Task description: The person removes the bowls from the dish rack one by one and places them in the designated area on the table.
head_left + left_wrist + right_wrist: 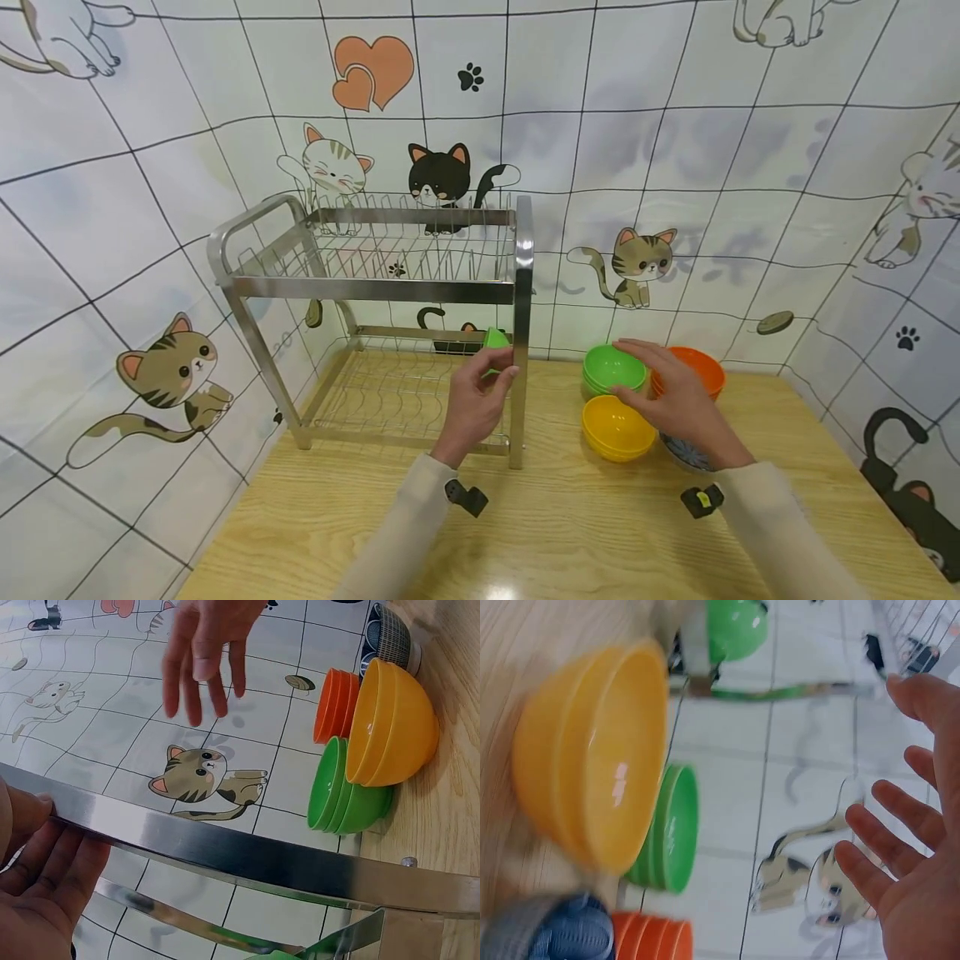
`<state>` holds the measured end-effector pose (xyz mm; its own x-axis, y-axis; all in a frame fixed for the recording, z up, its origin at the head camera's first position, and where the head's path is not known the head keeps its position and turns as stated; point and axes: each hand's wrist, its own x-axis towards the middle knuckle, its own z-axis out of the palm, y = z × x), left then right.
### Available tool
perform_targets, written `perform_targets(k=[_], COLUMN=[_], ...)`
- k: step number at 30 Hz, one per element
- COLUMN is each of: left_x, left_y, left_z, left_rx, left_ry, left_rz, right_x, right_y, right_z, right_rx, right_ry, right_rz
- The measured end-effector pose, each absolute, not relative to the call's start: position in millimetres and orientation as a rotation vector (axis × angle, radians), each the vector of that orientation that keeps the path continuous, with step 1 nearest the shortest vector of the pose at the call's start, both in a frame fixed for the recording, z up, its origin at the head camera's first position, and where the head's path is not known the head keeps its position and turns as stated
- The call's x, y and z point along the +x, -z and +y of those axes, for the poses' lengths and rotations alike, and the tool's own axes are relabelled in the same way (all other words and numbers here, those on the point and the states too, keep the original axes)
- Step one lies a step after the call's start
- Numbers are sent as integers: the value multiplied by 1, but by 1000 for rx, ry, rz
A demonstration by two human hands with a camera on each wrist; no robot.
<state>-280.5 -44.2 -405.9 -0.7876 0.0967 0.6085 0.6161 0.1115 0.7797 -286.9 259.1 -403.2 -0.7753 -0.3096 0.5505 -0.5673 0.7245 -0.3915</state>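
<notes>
In the head view my left hand [480,400] is at the front right post of a two-tier metal dish rack [378,290]. The left wrist view shows its thumb and curled fingers on either side of the post [187,840]. A green bowl [495,338] stands on the lower tier behind that hand, partly hidden. My right hand [678,400] hovers with fingers spread, holding nothing. Around it stand yellow bowls [617,427], green bowls [611,367] and orange bowls [701,371], each kind nested. A blue patterned bowl [686,454] is partly covered by the right hand.
The rack and bowls stand on a wood-grain table [585,525]. A wall covering [600,150] with cat drawings and grid lines encloses the back and sides. Wire dividers [382,258] rise along the upper tier.
</notes>
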Motion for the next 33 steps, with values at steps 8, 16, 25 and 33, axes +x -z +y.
perform_targets(k=[8,16,25,33], left_x=[-294,-298,-317,-349], left_y=[415,409,401,406], left_z=[-51,-64,-91,-109], left_rx=[-719,-853,-821,-758], left_ry=[1713,1640,1305,1076], left_rz=[-2044,-2085,-2269,-2401], right_x=[-282,-280,-276,-272], right_y=[394,381,367,359], right_z=[223,191,160,141], right_rx=[763,813,843,827], right_ry=[-892,-1061,-1356,-1527], right_rz=[-2416,-2371,-2318,-2289])
